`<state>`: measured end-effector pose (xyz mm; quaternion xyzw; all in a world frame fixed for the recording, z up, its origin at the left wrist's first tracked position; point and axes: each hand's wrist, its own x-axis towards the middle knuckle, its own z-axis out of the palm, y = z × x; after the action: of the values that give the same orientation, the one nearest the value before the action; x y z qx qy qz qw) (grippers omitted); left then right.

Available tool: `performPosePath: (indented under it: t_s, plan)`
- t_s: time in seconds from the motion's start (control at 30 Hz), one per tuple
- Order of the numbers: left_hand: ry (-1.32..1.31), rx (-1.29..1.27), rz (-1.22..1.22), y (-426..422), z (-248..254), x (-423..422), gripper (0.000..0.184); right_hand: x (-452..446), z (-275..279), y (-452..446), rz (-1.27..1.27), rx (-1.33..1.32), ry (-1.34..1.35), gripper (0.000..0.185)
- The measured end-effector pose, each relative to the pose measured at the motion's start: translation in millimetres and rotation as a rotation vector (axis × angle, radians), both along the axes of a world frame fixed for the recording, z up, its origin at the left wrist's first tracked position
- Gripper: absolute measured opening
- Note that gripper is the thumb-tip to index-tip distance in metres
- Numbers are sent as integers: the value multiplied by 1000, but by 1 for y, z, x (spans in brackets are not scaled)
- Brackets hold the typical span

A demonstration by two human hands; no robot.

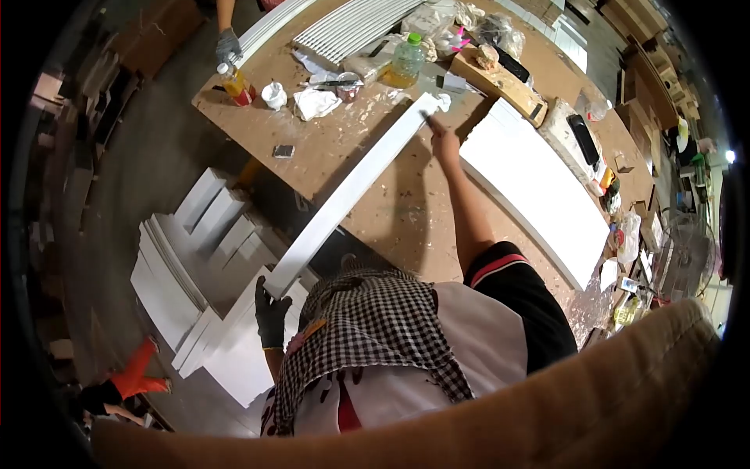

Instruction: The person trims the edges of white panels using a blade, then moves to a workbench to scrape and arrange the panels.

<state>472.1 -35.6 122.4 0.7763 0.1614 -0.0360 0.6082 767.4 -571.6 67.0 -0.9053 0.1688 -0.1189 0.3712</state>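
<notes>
A long white board point(355, 191) slants from the lower left up over the table. My left hand point(273, 314), in a dark glove, is closed around its lower end. My right hand point(444, 144), bare, is closed by the board's far end on a small dark tool point(426, 117); its exact kind is hard to make out. A small white lump point(444, 102) shows at that far end, beside the tool. A stack of white boards point(527, 184) lies on the table to the right of my right forearm.
The brown table point(391, 227) carries an orange-drink bottle point(236, 84), a green-capped bottle point(405, 61), a white cup point(274, 95), a white cloth point(316, 103) and slatted white strips point(351, 31). White panels point(176, 273) stand at lower left. Another person's gloved hand point(228, 47) is at the far corner.
</notes>
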Motion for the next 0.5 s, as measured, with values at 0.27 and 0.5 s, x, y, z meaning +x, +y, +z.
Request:
performPosePath:
  t_s: [0.27,0.5]
  plan:
    - [12,-2,-65,15,-12,9,81,-29,30,20,-13,39,-1,59]
    - [-53,-45,-110,16,-19,10,80,-58,15,63,212,-154,-91,47]
